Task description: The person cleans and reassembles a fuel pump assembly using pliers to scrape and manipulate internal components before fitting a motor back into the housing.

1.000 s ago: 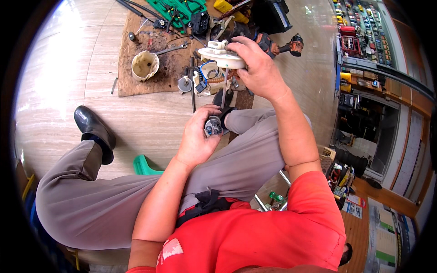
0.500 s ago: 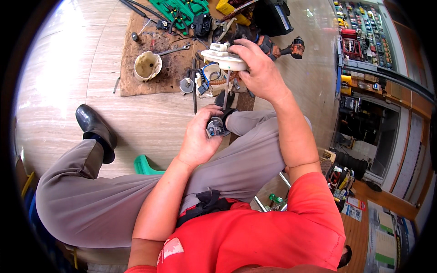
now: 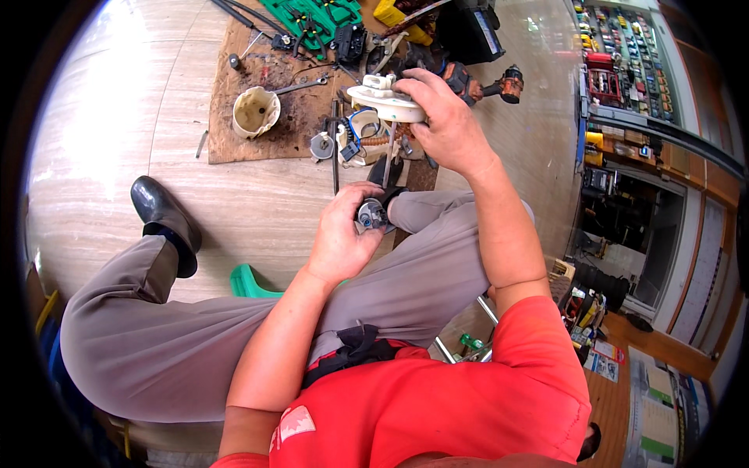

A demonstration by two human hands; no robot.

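My right hand (image 3: 454,125) grips a white round plastic flange (image 3: 384,104) by its right edge, fingers on top and thumb underneath. It looks like the cover of a fuel pump unit. A thin metal rod (image 3: 392,148) reaches down from its underside. Lower and nearer to me, my left hand (image 3: 341,238) is closed around a small grey cylindrical pump (image 3: 372,214) with its connector end facing up. The pump is apart from the flange. Beneath the flange lie a white plastic housing with blue and dark parts (image 3: 363,125) and a ribbed brown hose (image 3: 376,141).
A stained wooden board (image 3: 226,86) bears a cream cup (image 3: 256,112), a wrench (image 3: 300,86) and a round grey part (image 3: 321,146). A green tool case (image 3: 312,19) and an orange-black power drill (image 3: 505,83) lie beyond. A green plastic piece (image 3: 248,282) is under my leg.
My left hand has turned the pump slightly, so its connector end shows at a different angle. My right hand and the flange have hardly moved.
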